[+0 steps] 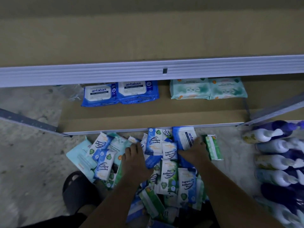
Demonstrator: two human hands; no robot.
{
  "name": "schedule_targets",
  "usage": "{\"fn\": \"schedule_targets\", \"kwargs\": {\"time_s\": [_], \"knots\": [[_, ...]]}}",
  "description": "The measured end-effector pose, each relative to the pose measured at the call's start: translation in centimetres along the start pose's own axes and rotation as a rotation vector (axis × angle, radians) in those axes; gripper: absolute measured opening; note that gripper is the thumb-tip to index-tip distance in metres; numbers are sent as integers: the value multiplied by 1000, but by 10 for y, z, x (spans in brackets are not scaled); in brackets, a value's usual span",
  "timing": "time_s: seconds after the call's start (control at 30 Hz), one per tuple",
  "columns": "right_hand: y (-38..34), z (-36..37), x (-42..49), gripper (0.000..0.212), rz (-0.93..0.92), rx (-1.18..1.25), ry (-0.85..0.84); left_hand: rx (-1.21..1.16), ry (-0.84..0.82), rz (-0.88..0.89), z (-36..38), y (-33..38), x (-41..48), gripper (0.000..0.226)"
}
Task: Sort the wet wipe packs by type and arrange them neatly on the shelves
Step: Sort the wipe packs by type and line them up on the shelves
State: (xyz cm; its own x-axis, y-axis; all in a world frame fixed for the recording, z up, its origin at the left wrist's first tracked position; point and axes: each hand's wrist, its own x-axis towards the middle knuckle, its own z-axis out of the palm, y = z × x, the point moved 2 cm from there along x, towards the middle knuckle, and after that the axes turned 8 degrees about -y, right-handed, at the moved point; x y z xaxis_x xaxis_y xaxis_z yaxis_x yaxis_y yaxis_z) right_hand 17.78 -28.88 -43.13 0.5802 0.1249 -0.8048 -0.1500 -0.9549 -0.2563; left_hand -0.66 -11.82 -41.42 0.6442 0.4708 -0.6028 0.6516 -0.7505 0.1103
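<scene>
Dimly, wipe packs (pixel 169 175) lie heaped before the bottom shelf (pixel 148 116). There the right hand (pixel 195 152) grasps a blue antabax pack (pixel 185 137); the left hand (pixel 134 160) rests beside it, fingertips buried, grip unclear.

The lower shelf (pixel 148 116) is lined with brown cardboard. Toward its back lie two blue antabax packs (pixel 138 92) side by side and touching. Well to their right lie two pale green packs (pixel 190 89), also touching. The upper shelf (pixel 148 38) has the same brown board behind a white front rail. On the concrete floor (pixel 32 153), a loose heap of wipe packs (pixel 169 175) lies against the lower shelf's front edge. Wrapped white and purple bottles (pixel 276 162) lie to the right, and a dark sandal (pixel 79 190) to the left.
</scene>
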Motion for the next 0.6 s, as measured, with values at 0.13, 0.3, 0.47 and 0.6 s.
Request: {"fn": "schedule_targets", "kwargs": {"time_s": [0.13,0.3,0.47,0.6], "knots": [[-1,-9,-12,114,-1,-22,63,-130,-42,-14,-11,1,0,112],[2,-26,-46,107,-15,-112,138,-395,-128,-27,-40,-7,-8,106],[4,-41,-88,104,-63,-95,194,-854,-273,-84,-71,-27,-31,52],[5,-39,-118,109,-137,-125,217,-1273,-413,-225,-71,-53,-62,67]]}}
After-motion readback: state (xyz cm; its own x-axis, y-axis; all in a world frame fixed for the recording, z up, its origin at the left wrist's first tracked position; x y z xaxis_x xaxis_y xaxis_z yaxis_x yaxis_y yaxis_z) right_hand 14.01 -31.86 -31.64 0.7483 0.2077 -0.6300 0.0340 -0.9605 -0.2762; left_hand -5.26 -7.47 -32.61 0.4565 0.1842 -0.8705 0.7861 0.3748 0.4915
